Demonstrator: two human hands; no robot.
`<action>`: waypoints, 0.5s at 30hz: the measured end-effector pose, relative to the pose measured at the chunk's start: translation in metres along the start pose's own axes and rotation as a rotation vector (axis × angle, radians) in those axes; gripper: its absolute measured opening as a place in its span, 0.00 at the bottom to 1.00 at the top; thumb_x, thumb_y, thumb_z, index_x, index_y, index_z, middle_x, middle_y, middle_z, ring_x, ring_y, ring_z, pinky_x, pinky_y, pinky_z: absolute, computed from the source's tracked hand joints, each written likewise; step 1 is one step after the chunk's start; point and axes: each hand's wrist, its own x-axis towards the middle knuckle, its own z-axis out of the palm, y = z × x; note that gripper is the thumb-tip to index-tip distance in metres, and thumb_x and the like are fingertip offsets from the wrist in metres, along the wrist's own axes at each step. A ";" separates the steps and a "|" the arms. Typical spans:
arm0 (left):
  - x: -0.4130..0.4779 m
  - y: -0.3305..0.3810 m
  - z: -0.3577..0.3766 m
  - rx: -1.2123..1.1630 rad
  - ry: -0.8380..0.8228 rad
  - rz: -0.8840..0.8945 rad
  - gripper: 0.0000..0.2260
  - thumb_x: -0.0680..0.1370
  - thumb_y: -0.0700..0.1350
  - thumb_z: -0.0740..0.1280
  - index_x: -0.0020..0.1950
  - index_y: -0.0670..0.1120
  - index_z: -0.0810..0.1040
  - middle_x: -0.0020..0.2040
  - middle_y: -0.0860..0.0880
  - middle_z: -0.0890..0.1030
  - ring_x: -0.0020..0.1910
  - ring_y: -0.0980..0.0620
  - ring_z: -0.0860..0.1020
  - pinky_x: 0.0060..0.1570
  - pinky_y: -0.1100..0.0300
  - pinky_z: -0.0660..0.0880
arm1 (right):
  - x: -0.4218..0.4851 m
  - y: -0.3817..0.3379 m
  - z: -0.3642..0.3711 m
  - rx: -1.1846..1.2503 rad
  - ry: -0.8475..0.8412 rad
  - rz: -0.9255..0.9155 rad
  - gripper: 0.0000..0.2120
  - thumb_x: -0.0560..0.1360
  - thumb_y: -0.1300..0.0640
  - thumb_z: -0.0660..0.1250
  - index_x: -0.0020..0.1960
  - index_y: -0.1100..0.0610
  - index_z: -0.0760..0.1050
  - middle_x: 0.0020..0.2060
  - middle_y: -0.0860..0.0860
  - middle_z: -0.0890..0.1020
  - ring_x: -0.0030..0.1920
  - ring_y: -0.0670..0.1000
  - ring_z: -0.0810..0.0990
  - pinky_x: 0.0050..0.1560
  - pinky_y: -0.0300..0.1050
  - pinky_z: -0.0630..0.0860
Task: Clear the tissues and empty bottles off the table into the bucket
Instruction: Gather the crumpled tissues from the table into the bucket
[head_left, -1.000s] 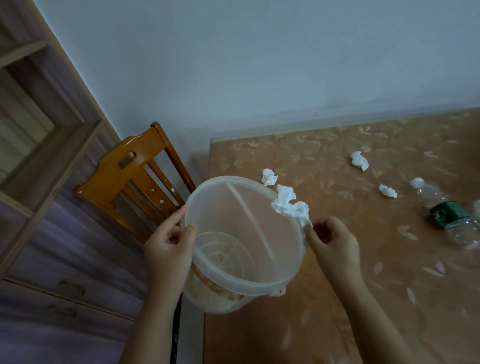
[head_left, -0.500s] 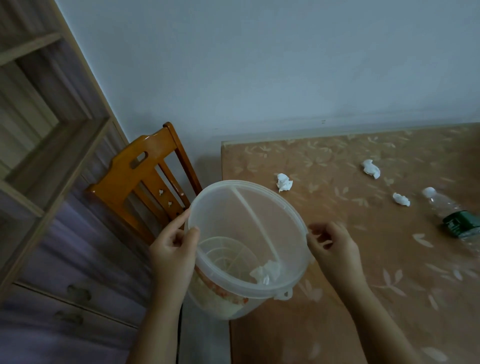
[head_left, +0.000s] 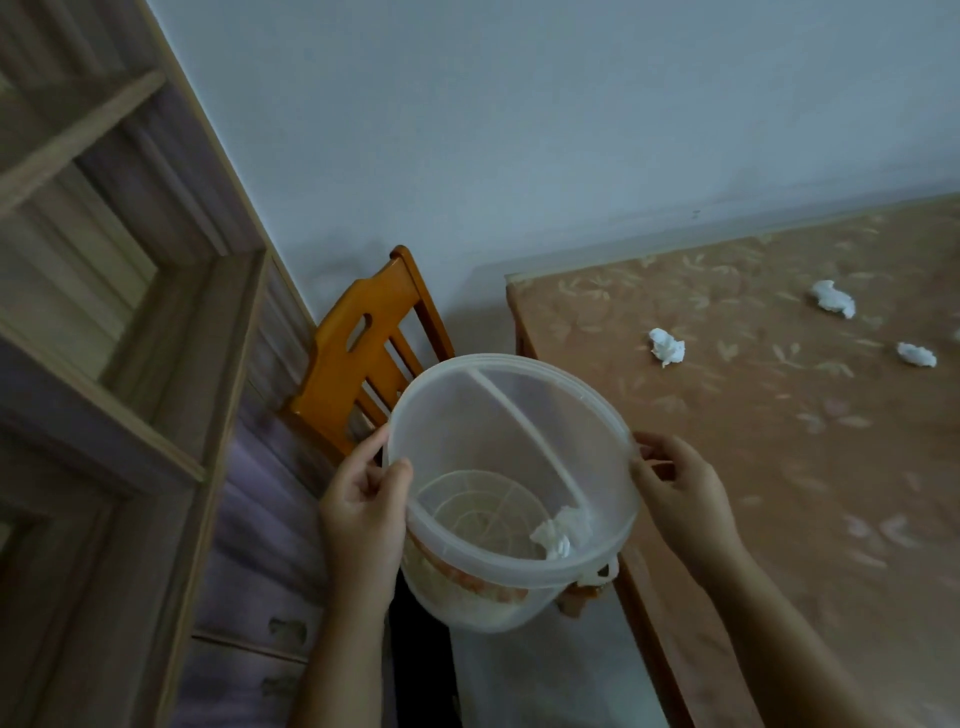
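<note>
My left hand grips the left rim of a translucent plastic bucket, held in the air beside the table's left edge. One crumpled white tissue lies inside it, near the bottom right. My right hand is at the bucket's right rim, fingers curled and touching it, with nothing else in it. On the brown patterned table lie three crumpled tissues: a near one, a far one and a right one. No bottle is in view.
An orange wooden chair stands behind the bucket, against the wall. A wooden shelf unit fills the left side. The floor shows below the bucket.
The tissue that my right hand held at the rim has dropped into the bucket. The view has swung left, so the bottle on the right has left the frame.
</note>
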 end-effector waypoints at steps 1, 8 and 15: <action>0.006 -0.001 -0.007 -0.007 -0.006 -0.002 0.15 0.73 0.40 0.67 0.51 0.61 0.76 0.42 0.56 0.80 0.37 0.64 0.78 0.33 0.67 0.73 | -0.001 -0.004 0.007 -0.003 0.007 -0.002 0.10 0.74 0.55 0.63 0.54 0.49 0.75 0.43 0.45 0.80 0.38 0.41 0.79 0.29 0.30 0.72; 0.035 -0.010 -0.034 -0.038 -0.038 0.020 0.15 0.73 0.41 0.67 0.51 0.62 0.76 0.40 0.57 0.80 0.38 0.64 0.79 0.32 0.69 0.73 | -0.003 -0.030 0.035 0.026 0.046 -0.013 0.12 0.73 0.58 0.62 0.56 0.50 0.75 0.48 0.50 0.80 0.42 0.43 0.79 0.36 0.35 0.72; 0.056 -0.019 -0.036 -0.060 -0.056 0.022 0.15 0.73 0.39 0.66 0.48 0.61 0.75 0.38 0.54 0.78 0.32 0.66 0.76 0.30 0.71 0.73 | 0.009 -0.038 0.052 0.074 0.068 0.000 0.11 0.73 0.59 0.63 0.51 0.45 0.75 0.50 0.51 0.79 0.44 0.45 0.79 0.46 0.47 0.77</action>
